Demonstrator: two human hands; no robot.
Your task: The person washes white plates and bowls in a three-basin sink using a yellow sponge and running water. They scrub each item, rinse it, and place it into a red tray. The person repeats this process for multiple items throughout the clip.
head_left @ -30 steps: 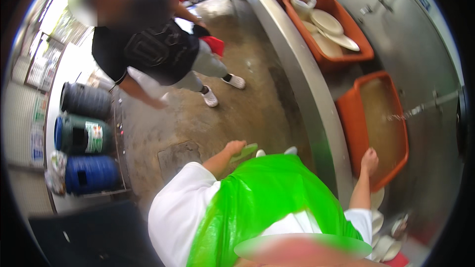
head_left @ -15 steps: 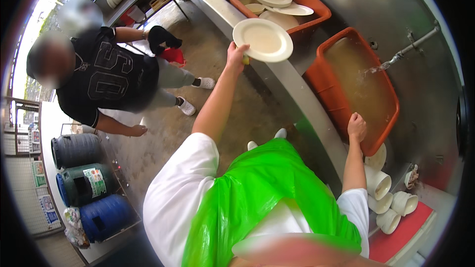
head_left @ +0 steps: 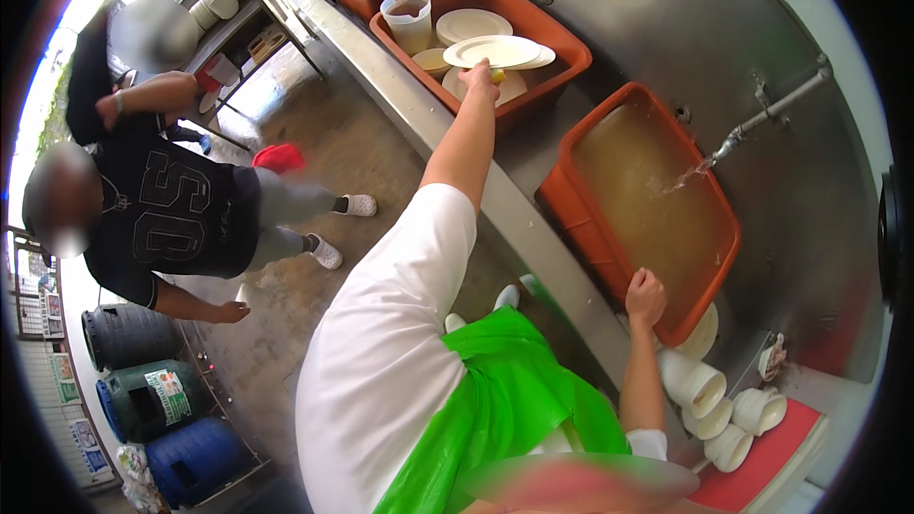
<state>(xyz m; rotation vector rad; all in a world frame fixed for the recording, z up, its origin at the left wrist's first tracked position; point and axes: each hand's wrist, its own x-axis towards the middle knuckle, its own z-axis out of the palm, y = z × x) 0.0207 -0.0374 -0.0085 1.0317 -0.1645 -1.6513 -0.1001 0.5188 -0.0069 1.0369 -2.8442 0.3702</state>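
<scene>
My left hand (head_left: 482, 81) reaches out over the farther orange tub (head_left: 576, 49), its fingers closed on the edge of a cream oval plate (head_left: 493, 50). A bit of yellow sponge (head_left: 498, 75) shows beside those fingers. Other plates (head_left: 473, 25) lie in that tub, under and around the held one. My right hand (head_left: 646, 297) is closed at the near end of a second orange tub (head_left: 581, 214), on its rim. Cloudy brownish water (head_left: 647, 181) fills this tub, and a wall tap (head_left: 731, 140) runs into it.
A plastic jug (head_left: 407, 21) stands among the plates. Stacked white bowls (head_left: 693, 384) lie by the near tub. Another person (head_left: 181, 200) stands to the left on the wet floor, near several barrels (head_left: 152, 395). The metal sink edge (head_left: 371, 67) runs between us and the tubs.
My left hand has carried the plate away from me, over the dishes in the farther tub. My right hand keeps its place on the water tub as the view shifts. The other person has raised an arm.
</scene>
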